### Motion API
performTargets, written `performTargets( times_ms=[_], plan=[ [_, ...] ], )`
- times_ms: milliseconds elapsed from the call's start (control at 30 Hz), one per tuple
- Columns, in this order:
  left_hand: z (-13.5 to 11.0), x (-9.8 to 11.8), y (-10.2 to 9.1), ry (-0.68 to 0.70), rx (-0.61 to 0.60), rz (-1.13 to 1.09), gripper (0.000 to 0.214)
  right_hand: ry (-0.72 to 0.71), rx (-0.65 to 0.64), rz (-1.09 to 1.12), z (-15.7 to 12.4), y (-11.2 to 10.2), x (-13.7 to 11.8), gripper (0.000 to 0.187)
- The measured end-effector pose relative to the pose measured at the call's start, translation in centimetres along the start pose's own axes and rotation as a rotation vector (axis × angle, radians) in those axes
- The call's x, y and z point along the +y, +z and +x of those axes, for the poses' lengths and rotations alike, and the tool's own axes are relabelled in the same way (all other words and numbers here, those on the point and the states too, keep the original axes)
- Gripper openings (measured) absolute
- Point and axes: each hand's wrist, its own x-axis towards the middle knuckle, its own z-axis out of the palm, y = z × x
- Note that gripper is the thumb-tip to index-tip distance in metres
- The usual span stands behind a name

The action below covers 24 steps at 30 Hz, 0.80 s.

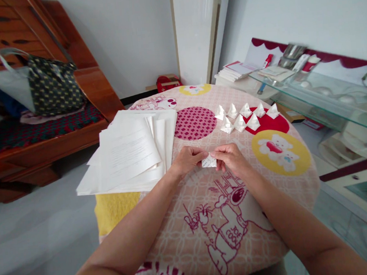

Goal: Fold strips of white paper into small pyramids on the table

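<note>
Your left grip (187,159) and right grip (233,156) pinch the folded paper (209,162) between them, probably keeping its creases steady.

A: Site type?

B: Home, looks like a living room. Red-brown wooden settee (93,92) on the left, slatted back with cutouts, dark patterned seat cover (43,130), a bag (55,85) on it.

A: Could be an office, given papers (129,149)?

B: Furnishings say otherwise. Bench (304,182) is rounded, draped in a pink cloth (260,255) with cartoon dog and teddy-bear prints.

A: Right side?

B: Glass shelf (325,98) with household clutter, scalloped maroon trim (356,62) behind. Plain pale walls (121,35), smooth grey floor (70,239). Exact room can't be confirmed.
</note>
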Motion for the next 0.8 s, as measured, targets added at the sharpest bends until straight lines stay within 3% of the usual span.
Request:
performTargets(
  times_ms=[200,367,667,800],
  plan=[
    [-0.10,0.67,0.27,-0.111,-0.053,-0.264,0.040,-0.015,0.116,0.052,0.16,0.23,0.03,0.030],
    [-0.07,0.74,0.36,-0.169,-0.005,-0.277,0.033,-0.010,0.103,0.070,0.15,0.58,0.10,0.032],
    [0.01,0.28,0.72,-0.107,0.080,-0.209,0.028,-0.020,0.106,0.033,0.20,0.83,0.16,0.034],
    [0.12,0.09,0.60,-0.054,0.115,-0.167,0.029,0.091,-0.014,0.098,0.09,0.56,-0.06,0.037]
  ],
)
